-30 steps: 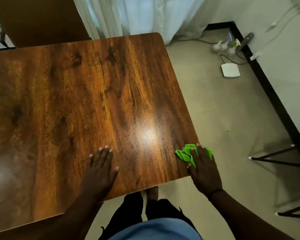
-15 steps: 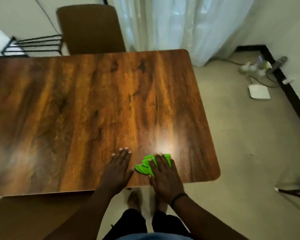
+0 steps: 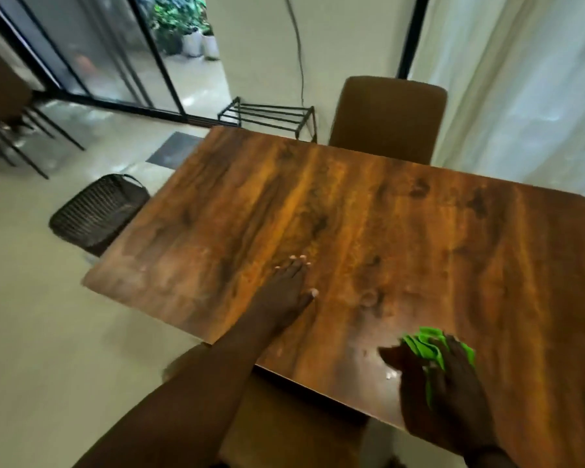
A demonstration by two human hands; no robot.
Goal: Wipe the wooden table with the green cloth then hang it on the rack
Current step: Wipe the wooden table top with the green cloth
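The wooden table [image 3: 368,238] fills the middle of the head view, dark and glossy. My right hand [image 3: 450,396] presses the crumpled green cloth [image 3: 429,346] flat on the table near its front edge; the cloth shows past my fingers. My left hand [image 3: 284,292] lies palm down on the tabletop, fingers spread, holding nothing. A black metal rack [image 3: 271,114] stands on the floor beyond the table's far edge, by the wall.
A brown chair [image 3: 389,116] stands at the far side, another brown chair seat [image 3: 284,423] sits below the near edge. A dark woven basket [image 3: 95,211] rests on the floor at the left. White curtains [image 3: 520,79] hang at right; glass doors [image 3: 92,52] stand behind.
The view has swung left and up, showing the rack, basket and doors. My right hand slid the cloth to the right, away from my left hand, along the near edge.
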